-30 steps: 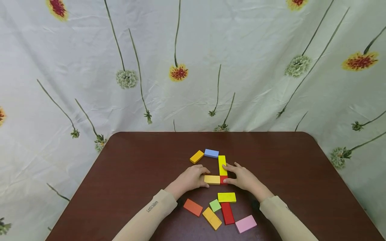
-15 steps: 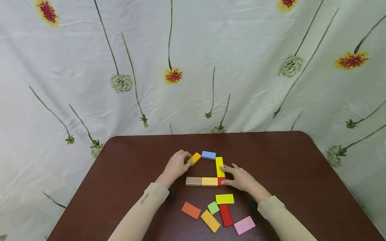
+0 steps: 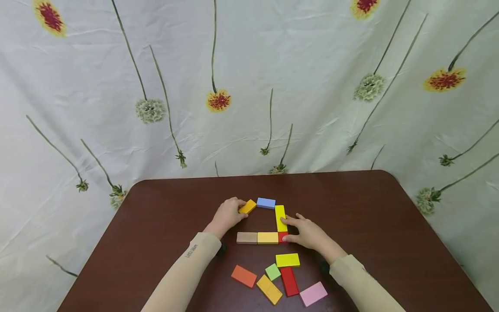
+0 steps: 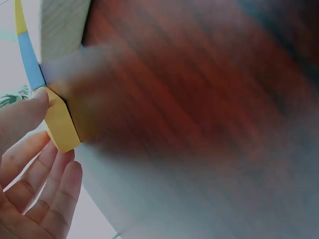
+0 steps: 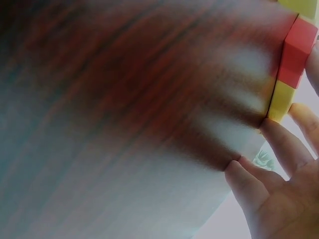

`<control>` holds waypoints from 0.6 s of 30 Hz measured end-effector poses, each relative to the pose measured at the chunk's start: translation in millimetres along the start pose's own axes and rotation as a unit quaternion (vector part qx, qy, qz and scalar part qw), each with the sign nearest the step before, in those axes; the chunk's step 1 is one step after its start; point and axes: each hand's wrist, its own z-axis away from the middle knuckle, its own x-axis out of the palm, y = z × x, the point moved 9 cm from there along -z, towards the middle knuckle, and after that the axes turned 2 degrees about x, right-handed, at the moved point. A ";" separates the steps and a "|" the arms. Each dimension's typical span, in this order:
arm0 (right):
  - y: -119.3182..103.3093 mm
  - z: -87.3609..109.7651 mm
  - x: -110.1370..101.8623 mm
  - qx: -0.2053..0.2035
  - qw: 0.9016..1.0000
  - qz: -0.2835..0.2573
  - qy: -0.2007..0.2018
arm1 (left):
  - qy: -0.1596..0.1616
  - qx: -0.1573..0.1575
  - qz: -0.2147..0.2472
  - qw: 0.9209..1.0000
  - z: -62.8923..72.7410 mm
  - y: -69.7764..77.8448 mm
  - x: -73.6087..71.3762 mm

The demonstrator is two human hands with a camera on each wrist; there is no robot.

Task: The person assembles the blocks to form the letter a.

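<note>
In the head view my left hand (image 3: 226, 215) pinches an orange-yellow block (image 3: 248, 206) between thumb and fingers. The left wrist view shows the thumb on one end of this block (image 4: 61, 119) and fingertips at the other. A blue block (image 3: 266, 203) lies at its right end. My right hand (image 3: 308, 232) rests beside the row's right side, thumb touching a small red block (image 3: 282, 237) and index finger at the long yellow block (image 3: 280, 219); its other fingers are spread. A pale yellow block (image 3: 267, 238) and a tan block (image 3: 247, 238) run left from the red one.
Nearer the person lie a yellow block (image 3: 287, 260), a light green block (image 3: 273, 271), a red block (image 3: 290, 281), an orange-red block (image 3: 244, 276), an amber block (image 3: 269, 290) and a pink block (image 3: 313, 294). A flowered cloth (image 3: 249, 130) hangs behind the brown table (image 3: 175, 195).
My left hand has left the front row, uncovering the tan block, and moved up to take hold of the orange-yellow block. The right hand stays at the red and yellow blocks.
</note>
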 end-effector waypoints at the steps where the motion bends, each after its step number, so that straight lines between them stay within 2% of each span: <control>1: -0.1 -0.1 -0.2 0.000 1.000 0.000 0.000 | 0.000 0.000 0.000 1.000 -0.7 -1.0 0.4; 18: 1.8 -1.5 0.6 0.008 1.000 0.002 -0.003 | -0.019 -0.002 0.014 1.000 -8.0 -4.0 -0.1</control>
